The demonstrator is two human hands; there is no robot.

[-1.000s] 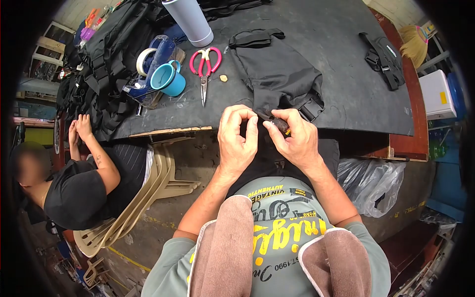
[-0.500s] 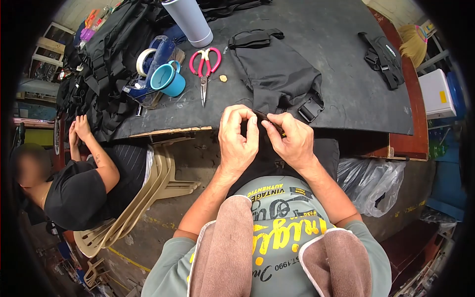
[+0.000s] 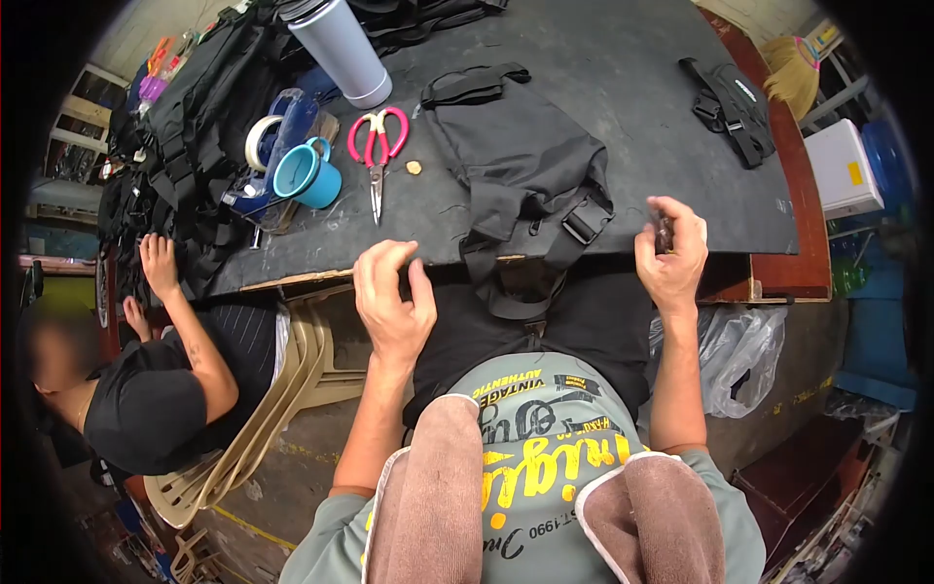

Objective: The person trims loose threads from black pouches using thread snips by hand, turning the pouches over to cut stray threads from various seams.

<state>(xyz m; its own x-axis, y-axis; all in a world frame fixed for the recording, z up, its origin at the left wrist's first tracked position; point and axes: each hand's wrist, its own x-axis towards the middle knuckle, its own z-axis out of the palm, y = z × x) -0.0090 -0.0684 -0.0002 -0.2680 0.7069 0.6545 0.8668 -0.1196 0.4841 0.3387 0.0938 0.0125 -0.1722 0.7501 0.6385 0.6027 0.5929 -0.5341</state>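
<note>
My left hand [image 3: 394, 300] hovers at the table's front edge, thumb and curved fingers apart, with nothing seen between them. Farther right, my right hand [image 3: 673, 255] is closed around a small dark object [image 3: 664, 235], mostly covered by the fingers; its kind I cannot make out. Between the hands lies a black fabric bag [image 3: 525, 146], flat on the table. Its webbing strap [image 3: 520, 304] loops down over the edge above my lap, and a black side-release buckle [image 3: 587, 222] sits at its lower right corner. Neither hand touches the bag.
Pink-handled scissors [image 3: 377, 161], a turquoise mug [image 3: 309, 177], a tape dispenser [image 3: 282, 131] and a light-blue bottle [image 3: 341, 54] stand left of the bag. Black straps [image 3: 730, 112] lie at right on the table [image 3: 632, 88]. A co-worker [image 3: 156, 384] sits at left beside piled black bags [image 3: 195, 127].
My hands have parted, the left moving left and down, the right moving right with the dark object. The strap they were at now hangs over the edge.
</note>
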